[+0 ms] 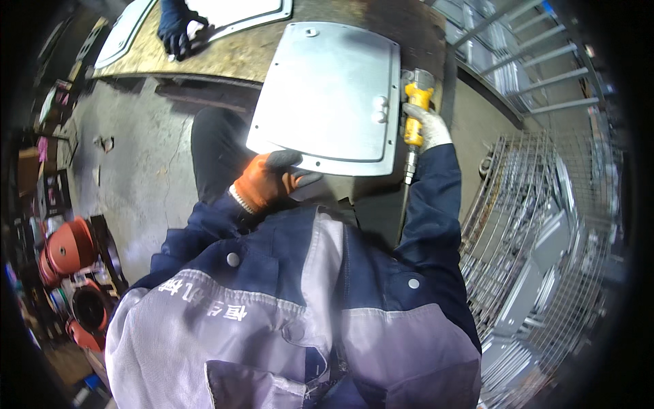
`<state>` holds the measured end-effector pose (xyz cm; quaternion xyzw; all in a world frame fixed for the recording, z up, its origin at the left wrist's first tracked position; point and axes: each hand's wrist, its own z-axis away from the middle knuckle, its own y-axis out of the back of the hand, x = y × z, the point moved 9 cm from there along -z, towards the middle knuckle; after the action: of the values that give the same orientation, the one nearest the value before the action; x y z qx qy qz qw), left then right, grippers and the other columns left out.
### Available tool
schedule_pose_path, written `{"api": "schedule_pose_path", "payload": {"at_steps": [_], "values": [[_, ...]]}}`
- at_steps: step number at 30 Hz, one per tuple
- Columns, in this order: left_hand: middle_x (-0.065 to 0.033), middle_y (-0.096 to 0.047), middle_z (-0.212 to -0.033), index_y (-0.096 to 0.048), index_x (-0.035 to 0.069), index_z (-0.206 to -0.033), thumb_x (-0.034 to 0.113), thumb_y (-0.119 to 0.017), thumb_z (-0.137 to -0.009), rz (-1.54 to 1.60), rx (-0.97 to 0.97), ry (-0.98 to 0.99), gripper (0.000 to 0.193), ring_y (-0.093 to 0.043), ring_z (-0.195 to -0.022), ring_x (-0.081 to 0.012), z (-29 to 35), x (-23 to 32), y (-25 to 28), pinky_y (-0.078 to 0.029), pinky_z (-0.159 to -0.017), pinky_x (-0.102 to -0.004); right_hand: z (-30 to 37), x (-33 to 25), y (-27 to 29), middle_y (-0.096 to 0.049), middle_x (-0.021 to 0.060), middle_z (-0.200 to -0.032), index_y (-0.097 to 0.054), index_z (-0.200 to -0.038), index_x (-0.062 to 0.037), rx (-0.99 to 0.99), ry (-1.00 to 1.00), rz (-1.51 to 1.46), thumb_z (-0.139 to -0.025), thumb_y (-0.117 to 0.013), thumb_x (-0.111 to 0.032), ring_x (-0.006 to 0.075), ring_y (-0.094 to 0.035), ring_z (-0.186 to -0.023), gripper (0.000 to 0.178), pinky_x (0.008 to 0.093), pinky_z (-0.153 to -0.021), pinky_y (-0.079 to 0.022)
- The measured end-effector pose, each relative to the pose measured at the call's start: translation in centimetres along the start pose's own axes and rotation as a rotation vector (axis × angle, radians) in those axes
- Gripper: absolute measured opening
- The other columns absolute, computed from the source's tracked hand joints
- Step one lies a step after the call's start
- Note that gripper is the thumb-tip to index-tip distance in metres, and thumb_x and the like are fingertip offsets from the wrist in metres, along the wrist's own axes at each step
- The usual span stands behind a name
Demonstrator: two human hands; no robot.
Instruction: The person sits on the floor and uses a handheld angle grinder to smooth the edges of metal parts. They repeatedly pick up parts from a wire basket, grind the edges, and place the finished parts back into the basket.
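Observation:
A pale grey metal panel (323,95) with rounded corners, small edge holes and a raised inner border lies partly on the wooden bench, its near edge jutting toward me. My left hand (267,178), in an orange glove with dark fingertips, grips the panel's near left corner, thumb and fingers closed about the edge. Along the panel's right side, my right hand (429,126), in a white glove, is wrapped round a yellow air-powered tool (417,109). A hose runs from the tool's near end down beside my right arm. Whether the tool's head touches the panel's edge, I cannot tell.
Another person's dark-gloved hand (178,34) rests by a second panel (238,12) on the wooden bench (231,58). Wire mesh cages (504,204) with stacked metal parts stand at right, a metal rack (524,61) behind. Orange-red round items (68,245) sit on the left.

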<state>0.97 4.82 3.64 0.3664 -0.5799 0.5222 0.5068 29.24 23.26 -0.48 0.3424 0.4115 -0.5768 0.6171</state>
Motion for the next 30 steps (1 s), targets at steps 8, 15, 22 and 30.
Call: {"api": "schedule_pose_path", "payload": {"at_steps": [8,15,22,30], "values": [[-0.0173,-0.06,-0.096,-0.059,-0.007,-0.092,0.007,-0.047,-0.094,0.759,0.085,0.138,0.018,-0.064,-0.088,-0.0309,-1.6,-5.2,2.9,-0.053,-0.09,-0.0497,3.8,-1.6,2.7,-0.064,0.0133,-0.088,-0.054,-0.107,0.0016,-0.006,0.061,-0.208,-0.076,-0.069,-0.006,0.0204,-0.063,-0.064,0.034,0.029,-0.053,-0.054],[-0.0097,-0.062,-0.082,-0.06,0.001,-0.082,0.017,-0.051,-0.092,0.696,0.286,0.262,0.021,-0.064,-0.079,-0.0284,-7.2,-9.6,5.9,-0.057,-0.083,-0.0511,16.4,-4.7,-0.4,-0.056,0.0213,-0.112,-0.054,-0.108,0.0022,-0.301,0.012,-0.492,-0.077,-0.071,-0.016,0.0227,-0.064,-0.088,0.04,0.0324,-0.067,-0.059],[-0.0182,-0.057,-0.127,-0.053,-0.001,-0.126,0.026,-0.057,-0.094,1.007,-0.419,0.505,0.042,-0.057,-0.116,-0.0284,1.1,-4.1,-7.8,-0.049,-0.096,-0.037,17.3,-1.3,-9.7,-0.062,0.0166,-0.098,-0.053,-0.111,0.0057,-0.284,-0.056,-0.16,-0.079,-0.069,-0.011,0.0202,-0.065,-0.076,0.039,0.0296,-0.06,-0.057],[-0.0101,-0.062,-0.117,-0.052,0.003,-0.128,0.038,-0.055,-0.095,0.759,-0.402,0.414,0.048,-0.061,-0.102,-0.0147,1.6,0.6,-6.7,-0.051,-0.086,-0.0283,15.4,-1.2,-17.3,-0.062,0.0038,-0.085,-0.059,-0.111,0.0001,-0.435,-0.109,0.233,-0.079,-0.068,-0.005,0.0106,-0.06,-0.069,0.034,0.024,-0.06,-0.048]]}}
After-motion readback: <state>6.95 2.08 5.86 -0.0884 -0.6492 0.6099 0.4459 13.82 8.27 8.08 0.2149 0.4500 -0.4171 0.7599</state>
